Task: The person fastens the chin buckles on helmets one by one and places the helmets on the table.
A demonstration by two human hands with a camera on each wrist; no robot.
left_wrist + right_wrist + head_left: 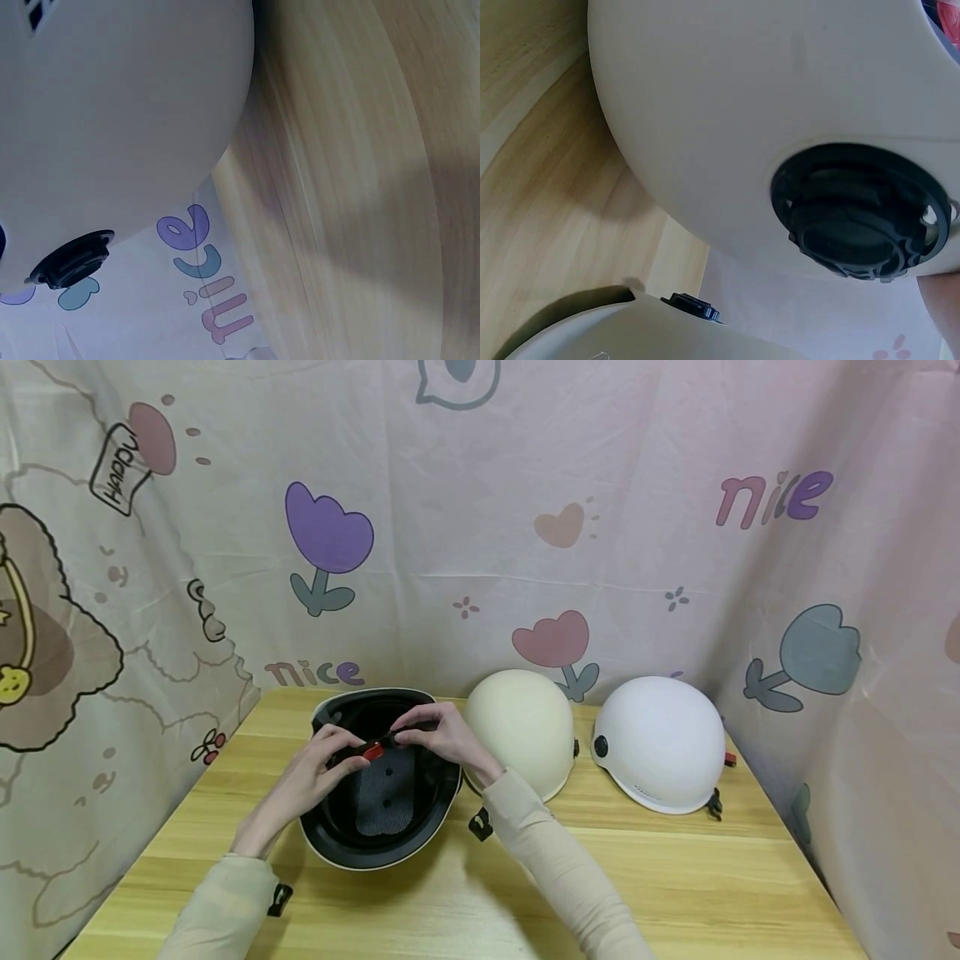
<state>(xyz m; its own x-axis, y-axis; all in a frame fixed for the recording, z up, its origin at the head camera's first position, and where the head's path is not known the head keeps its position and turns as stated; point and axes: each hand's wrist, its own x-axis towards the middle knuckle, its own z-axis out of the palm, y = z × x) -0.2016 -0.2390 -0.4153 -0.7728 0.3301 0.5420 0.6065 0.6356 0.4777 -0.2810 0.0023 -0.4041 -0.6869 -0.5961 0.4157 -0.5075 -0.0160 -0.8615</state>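
An upturned helmet [433, 837] lies on the table, its black lining and grey mesh padding [384, 802] facing up. Over its opening, my left hand [318, 767] pinches a red-and-black chin-strap buckle [373, 752] between thumb and fingers. The right hand [447, 737] pinches the black chin strap [420, 725] just right of the buckle. Both wrist views look at the pale outer shell [127, 112] from the side, with the hands' grip hidden there. A round black fitting [859, 217] sits on the shell in the right wrist view.
Close to the right of the upturned helmet stands a cream helmet [521, 727], partly behind my right forearm. Farther right, a white helmet [660, 743] rests dome up, with a black clip [715, 805] at its lower edge. A patterned cloth [450, 527] hangs behind the wooden table [675, 877].
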